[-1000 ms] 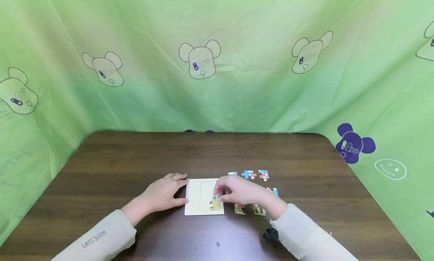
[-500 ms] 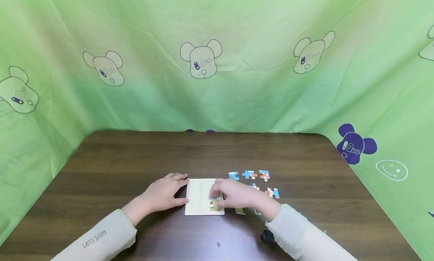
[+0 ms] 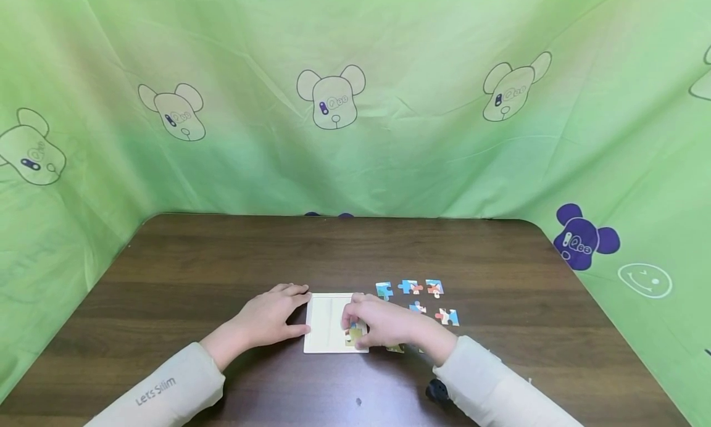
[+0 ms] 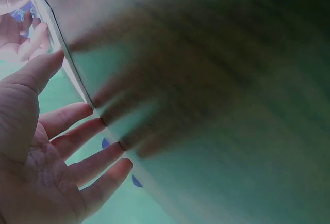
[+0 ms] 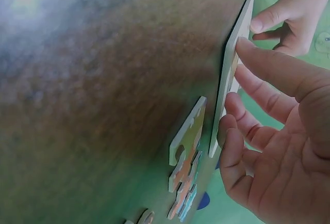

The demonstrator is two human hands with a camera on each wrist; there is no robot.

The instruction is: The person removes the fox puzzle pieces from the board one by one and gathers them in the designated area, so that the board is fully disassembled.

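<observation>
A pale, shallow puzzle tray point(image 3: 324, 323) lies on the table in the head view. In its lower right corner is a green and yellow jigsaw piece point(image 3: 353, 337), partly covered by fingers. My right hand point(image 3: 383, 321) reaches over the tray's right edge and pinches that piece with bent fingers and thumb. In the right wrist view, the right thumb point(image 5: 268, 61) lies at the tray's rim point(image 5: 227, 74). My left hand point(image 3: 265, 317) steadies the left edge, fingers and thumb stretched out, as the left wrist view also shows at the rim point(image 4: 77, 79).
Right of the tray lie several loose jigsaw pieces, among them a blue one point(image 3: 384, 290) and an orange and blue one point(image 3: 447, 316). Some are hidden under the right forearm. A small black object point(image 3: 437, 391) sits beside the right sleeve. A green curtain point(image 3: 355, 168) hangs behind the table point(image 3: 222, 248).
My right hand has shifted slightly left and lower over the corner piece, uncovering a blue piece behind it. The left hand has stayed at the tray's edge.
</observation>
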